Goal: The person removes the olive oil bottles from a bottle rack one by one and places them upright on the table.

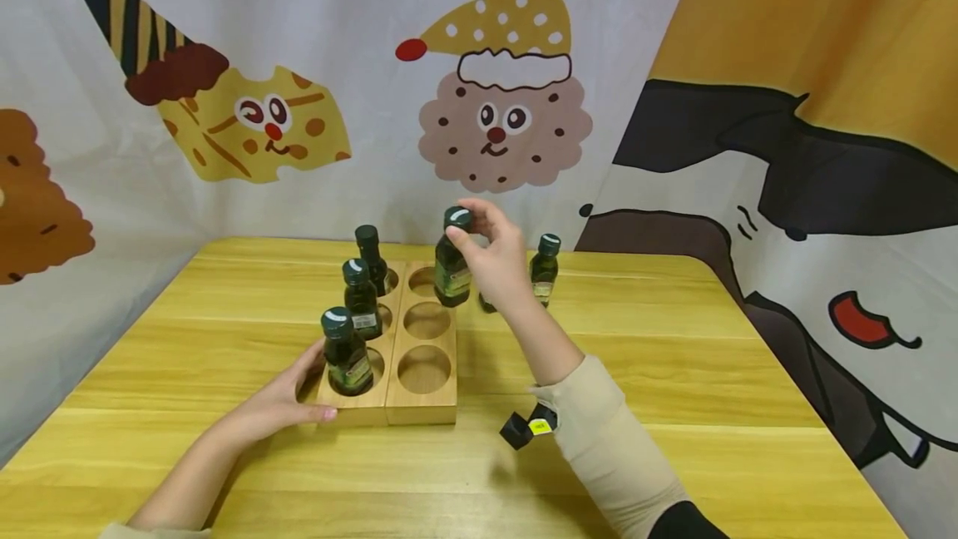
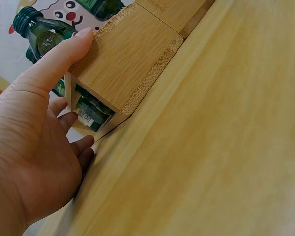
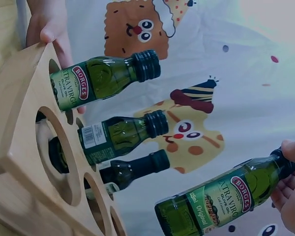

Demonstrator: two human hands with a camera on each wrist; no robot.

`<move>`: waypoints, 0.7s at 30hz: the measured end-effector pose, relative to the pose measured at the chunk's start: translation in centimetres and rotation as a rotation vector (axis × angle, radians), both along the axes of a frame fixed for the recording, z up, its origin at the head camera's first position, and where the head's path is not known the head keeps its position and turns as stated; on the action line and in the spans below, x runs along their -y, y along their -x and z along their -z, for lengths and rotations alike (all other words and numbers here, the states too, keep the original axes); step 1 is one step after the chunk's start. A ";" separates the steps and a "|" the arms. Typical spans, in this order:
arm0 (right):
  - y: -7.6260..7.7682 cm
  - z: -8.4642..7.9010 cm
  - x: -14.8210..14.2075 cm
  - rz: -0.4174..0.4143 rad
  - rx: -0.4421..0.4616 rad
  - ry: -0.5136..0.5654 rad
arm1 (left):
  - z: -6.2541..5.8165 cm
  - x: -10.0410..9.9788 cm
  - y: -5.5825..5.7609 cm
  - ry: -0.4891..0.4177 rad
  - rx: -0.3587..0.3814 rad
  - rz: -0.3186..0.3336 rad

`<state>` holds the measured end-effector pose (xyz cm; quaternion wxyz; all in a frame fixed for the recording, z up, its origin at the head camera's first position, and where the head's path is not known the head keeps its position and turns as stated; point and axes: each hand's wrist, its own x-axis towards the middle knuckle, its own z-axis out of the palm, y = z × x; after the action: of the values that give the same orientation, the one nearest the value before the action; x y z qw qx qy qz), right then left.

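My right hand (image 1: pixel 500 260) pinches a dark green olive oil bottle (image 1: pixel 452 274) by its cap and neck. The bottle hangs upright just above the back right hole of a wooden rack (image 1: pixel 422 415), its "Borges" label (image 3: pixel 242 194) visible in the right wrist view. Three similar bottles stand in the rack's left column: front (image 1: pixel 348 363), middle (image 1: pixel 362 306) and back (image 1: pixel 371 254). In the right column, the front and middle holes hold nothing. My left hand (image 1: pixel 279 402) grips the rack's front left corner, thumb on the front face and fingers at the side.
Right of the rack, another green bottle (image 1: pixel 545 271) stands on the yellow wooden table (image 1: pixel 696 373). Part of one more bottle (image 1: pixel 486 304) shows behind my right wrist. A small black device (image 1: pixel 516 431) is at the right sleeve. A cartoon-printed curtain (image 1: pixel 389 131) hangs behind the table.
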<state>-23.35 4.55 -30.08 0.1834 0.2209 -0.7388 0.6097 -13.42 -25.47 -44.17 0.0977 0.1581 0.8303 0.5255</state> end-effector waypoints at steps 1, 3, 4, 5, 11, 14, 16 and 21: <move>-0.1 0.0 -0.3 0.003 -0.011 -0.004 | 0.0 0.0 0.0 0.003 0.000 -0.001; -0.3 -0.2 -0.8 0.010 -0.035 -0.014 | -0.1 0.0 0.0 0.006 0.001 -0.002; -0.4 -0.2 -1.2 0.014 -0.045 -0.022 | -0.1 0.0 0.0 0.007 0.001 -0.002; -0.5 -0.3 -1.5 0.013 -0.055 -0.021 | -0.1 0.0 0.0 0.008 0.002 -0.002; -0.6 -0.6 -3.6 0.003 -0.057 0.015 | -0.1 -0.1 0.0 -0.005 0.006 -0.001; -0.6 -0.7 -4.8 0.036 -0.037 0.008 | 0.0 0.0 0.0 -0.009 0.002 -0.001; -0.5 -0.7 -5.7 0.061 -0.033 -0.004 | 0.1 0.0 0.1 -0.008 0.000 -0.002; -0.2 -0.7 -7.9 0.105 -0.044 -0.017 | 0.3 0.0 0.2 -0.013 0.003 0.001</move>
<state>-23.17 12.43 -29.38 0.2295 0.1968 -0.7502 0.5881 -13.61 -25.47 -44.45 0.0981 0.1581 0.8267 0.5309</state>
